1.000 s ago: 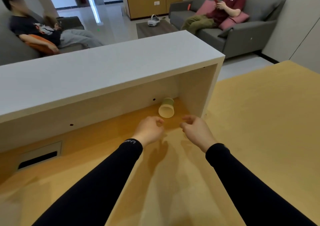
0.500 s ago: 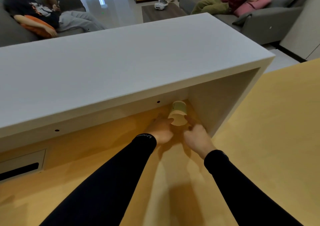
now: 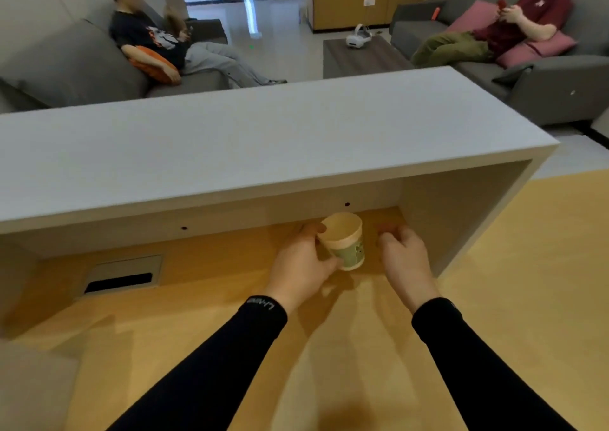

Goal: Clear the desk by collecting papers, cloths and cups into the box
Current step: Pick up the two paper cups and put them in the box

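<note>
Two hands are stretched forward under a white shelf [image 3: 263, 140] that spans the wooden worktop [image 3: 510, 282]. The left hand [image 3: 301, 265] is wrapped around a paper cup [image 3: 344, 241], with fingers curled over its far side and the thumb pressed near its base; the cup is held tilted, mouth up and toward the camera, just above the worktop. The right hand [image 3: 403, 259] is kept just to the right of the cup, apart from it, fingers loosely curled and nothing grasped. Both forearms are covered by black sleeves [image 3: 204, 364]. A grey cable hatch [image 3: 123, 274] is set into the worktop well to the left.
</note>
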Available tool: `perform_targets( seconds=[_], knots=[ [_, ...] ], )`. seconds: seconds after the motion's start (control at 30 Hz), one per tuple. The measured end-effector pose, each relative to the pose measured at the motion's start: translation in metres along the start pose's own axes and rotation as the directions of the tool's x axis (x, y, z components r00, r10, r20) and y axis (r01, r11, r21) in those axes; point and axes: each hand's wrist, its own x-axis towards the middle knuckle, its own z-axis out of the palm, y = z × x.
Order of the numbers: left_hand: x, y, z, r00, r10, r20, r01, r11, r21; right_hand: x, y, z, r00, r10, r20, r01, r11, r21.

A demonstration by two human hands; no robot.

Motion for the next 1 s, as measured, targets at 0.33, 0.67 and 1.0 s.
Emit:
perform_targets(
  seconds=[0.33, 0.67, 1.0],
  knots=[
    [-0.125, -0.045, -0.135, 0.909, -0.058, -0.412, -0.069, 0.955, -0.287, -0.12, -0.092, 0.083, 0.901, -0.344, 0.264, 0.308, 0.936, 0.17],
    [-0.275, -0.153, -0.288, 0.718, -0.183, -0.671, -0.054, 0.947, -0.316, -0.286, -0.156, 0.224, 0.627, -0.55, 0.552, 0.443, 0.834, 0.328],
    [-0.32, -0.201, -0.327, 0.827, -0.209, -0.522, 0.176, 0.978, -0.112, -0.353, -0.141, 0.279, 0.639, -0.476, 0.604, 0.547, 0.833, 0.078]
  ],
)
